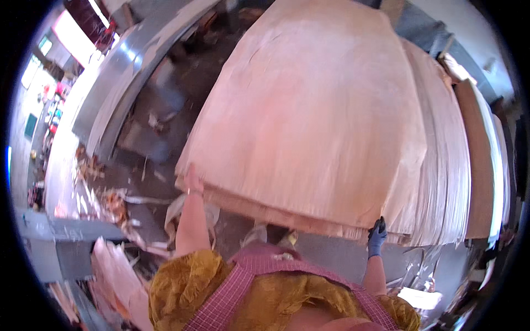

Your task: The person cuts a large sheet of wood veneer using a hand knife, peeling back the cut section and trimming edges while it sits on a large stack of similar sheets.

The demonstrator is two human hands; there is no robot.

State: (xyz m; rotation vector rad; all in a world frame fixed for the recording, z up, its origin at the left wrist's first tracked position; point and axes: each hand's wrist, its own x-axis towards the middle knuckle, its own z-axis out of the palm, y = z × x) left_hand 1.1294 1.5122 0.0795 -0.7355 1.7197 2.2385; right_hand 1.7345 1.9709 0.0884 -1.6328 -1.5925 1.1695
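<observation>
My left hand (192, 181) pinches the near left corner of the top veneer sheet (309, 110), and my gloved right hand (377, 236) has its fingers closed on the near right corner, the sheet lying on the stack (441, 182) ahead of me. It looks thin, light, floppy and easy to split, so I judge both near corners the safest hold.

a: what's around the work spot?
b: grey concrete floor (182, 105) with torn wood scraps (105, 198) scattered at the left. a long grey metal beam (118, 66) runs up the left side.
a: and on the right?
b: more piles of thin sheets (450, 182), then a brown board (477, 165) standing beside them.
</observation>
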